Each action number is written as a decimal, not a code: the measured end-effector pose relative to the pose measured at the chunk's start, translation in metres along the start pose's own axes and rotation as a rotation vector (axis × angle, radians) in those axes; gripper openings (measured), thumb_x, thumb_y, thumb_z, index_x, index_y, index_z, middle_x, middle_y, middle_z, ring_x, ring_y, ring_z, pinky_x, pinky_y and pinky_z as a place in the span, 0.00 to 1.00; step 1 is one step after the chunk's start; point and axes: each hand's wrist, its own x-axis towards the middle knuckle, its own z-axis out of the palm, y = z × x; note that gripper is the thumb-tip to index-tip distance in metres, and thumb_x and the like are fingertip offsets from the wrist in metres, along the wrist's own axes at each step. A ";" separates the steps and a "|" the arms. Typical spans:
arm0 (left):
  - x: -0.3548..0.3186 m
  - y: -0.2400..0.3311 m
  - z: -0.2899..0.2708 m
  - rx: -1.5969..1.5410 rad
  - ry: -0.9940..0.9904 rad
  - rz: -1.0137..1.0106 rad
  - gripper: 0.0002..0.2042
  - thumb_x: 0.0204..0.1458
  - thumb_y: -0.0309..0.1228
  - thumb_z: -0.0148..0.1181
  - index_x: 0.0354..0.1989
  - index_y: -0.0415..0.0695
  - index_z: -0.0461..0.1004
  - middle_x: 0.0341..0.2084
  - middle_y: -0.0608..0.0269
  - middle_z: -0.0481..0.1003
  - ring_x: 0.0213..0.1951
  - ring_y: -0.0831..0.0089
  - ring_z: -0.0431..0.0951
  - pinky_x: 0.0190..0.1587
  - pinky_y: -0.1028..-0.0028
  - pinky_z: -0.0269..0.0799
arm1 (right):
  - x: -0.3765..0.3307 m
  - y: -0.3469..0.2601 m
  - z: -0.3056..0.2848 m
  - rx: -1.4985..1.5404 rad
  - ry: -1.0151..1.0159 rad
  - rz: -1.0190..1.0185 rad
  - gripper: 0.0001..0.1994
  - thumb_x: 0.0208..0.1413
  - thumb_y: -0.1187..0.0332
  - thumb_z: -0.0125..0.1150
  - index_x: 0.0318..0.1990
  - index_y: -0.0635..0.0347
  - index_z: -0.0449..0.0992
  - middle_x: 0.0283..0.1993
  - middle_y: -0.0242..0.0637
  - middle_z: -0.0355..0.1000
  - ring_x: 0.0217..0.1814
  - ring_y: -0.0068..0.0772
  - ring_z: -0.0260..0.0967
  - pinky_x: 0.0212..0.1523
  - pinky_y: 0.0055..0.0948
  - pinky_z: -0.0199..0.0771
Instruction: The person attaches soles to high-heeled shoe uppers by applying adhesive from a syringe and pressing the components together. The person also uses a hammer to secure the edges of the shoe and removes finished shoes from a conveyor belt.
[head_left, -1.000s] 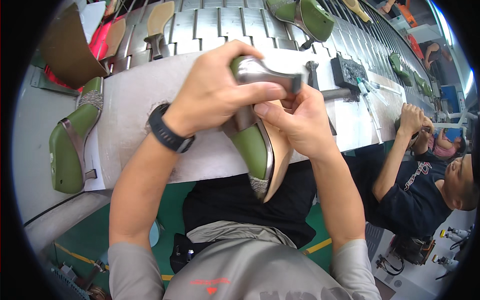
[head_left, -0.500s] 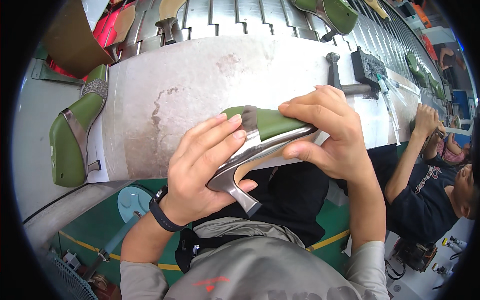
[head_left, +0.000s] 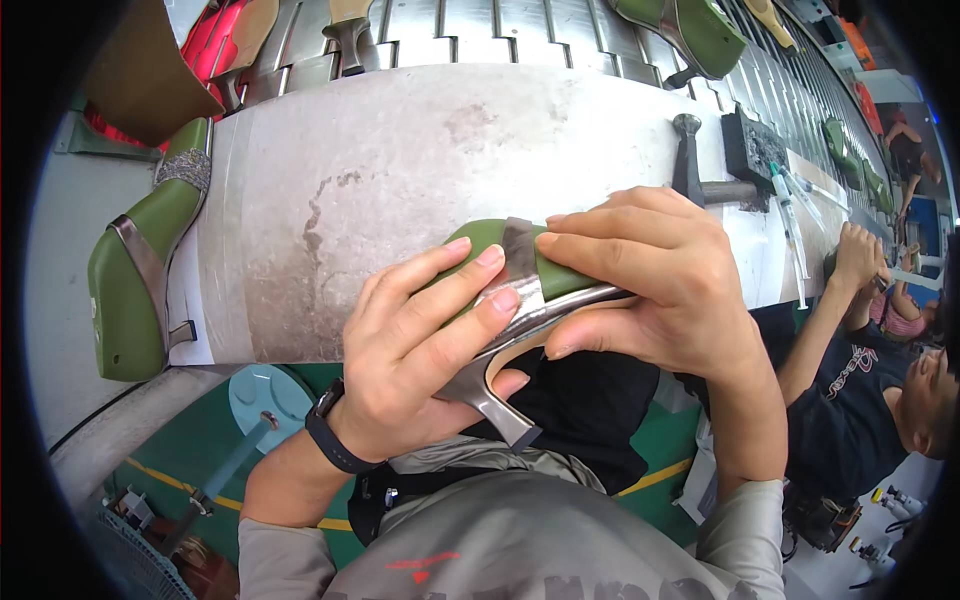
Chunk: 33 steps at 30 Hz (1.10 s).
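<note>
Since half a second ago the green high-heeled shoe (head_left: 540, 280) sits much as it did between my hands, but my left thumb now tucks under the silver heel (head_left: 490, 395) and my left fingers lie flatter across the metallic strap (head_left: 520, 270). I see my left hand (head_left: 420, 360) clamped on the heel end, fingers over the top and thumb beneath, a dark watch (head_left: 335, 445) on that wrist. My right hand (head_left: 650, 280) is closed over the toe end, fingertips pressing the green upper just beside the strap. I hold the shoe on its side, just above the near edge of the worn grey table (head_left: 400, 170), over my lap.

On the table's left end lies another green shoe (head_left: 135, 290) with its own silver strap, well apart from my hands. A dark hammer (head_left: 690, 165) and a syringe-like applicator (head_left: 785, 210) lie to the right; more green shoes (head_left: 690, 25) ride the slatted conveyor (head_left: 480, 30) beyond. A seated co-worker's arm (head_left: 830, 310) reaches toward the table at far right.

As I judge it, the risk is in the strap: uneven finger pressure could shift or crease it, and any wet glue could smear onto the green upper. A loosened thumb could also let the heel swing and the shoe drop off the table edge
</note>
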 end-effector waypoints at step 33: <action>0.089 0.020 0.044 0.171 -0.346 -0.099 0.50 0.52 0.44 0.76 0.77 0.32 0.55 0.63 0.35 0.73 0.65 0.41 0.73 0.67 0.42 0.65 | -0.089 0.073 -0.038 -0.108 0.144 0.395 0.27 0.52 0.84 0.61 0.61 0.56 0.81 0.55 0.43 0.79 0.58 0.49 0.74 0.63 0.42 0.74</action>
